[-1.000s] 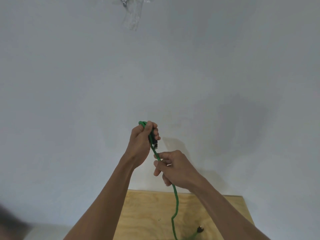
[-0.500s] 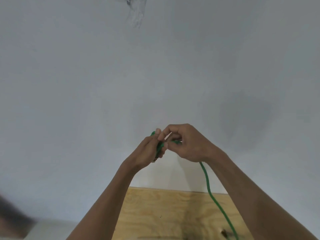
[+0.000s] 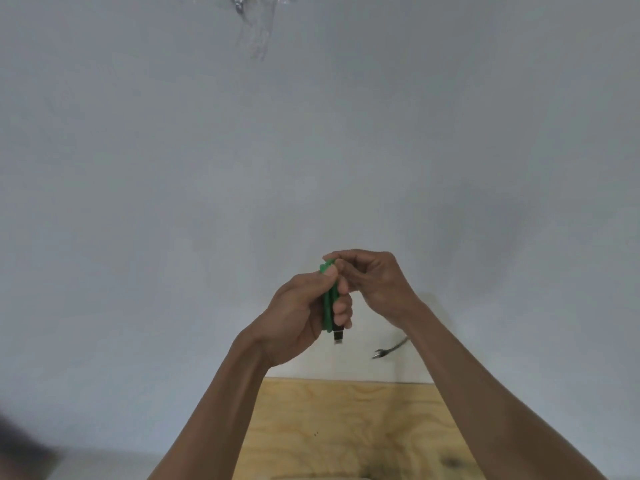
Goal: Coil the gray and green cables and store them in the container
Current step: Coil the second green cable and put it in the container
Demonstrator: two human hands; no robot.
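I hold my left hand [image 3: 304, 313] closed around the green cable [image 3: 328, 299] just below the middle of the frame, fingers wrapped so the folded strands stay stacked side by side and cannot spring apart. The bundle stands nearly upright in my fist, and its dark plug [image 3: 338, 336] pokes out at the bottom, left free so it does not get trapped inside the loops. My right hand [image 3: 372, 282] sits just to the right and slightly higher, fingertips pinched at the top bend of the bundle, where I judge it is laying the next turn in place. Lower right of my hands, the cable's other end [image 3: 388, 350] hangs blurred in the air, so little slack seems left to wind. The plywood table [image 3: 346, 427] fills the bottom centre, below my forearms. Neither the gray cable nor the container shows here, so storing is not yet done.
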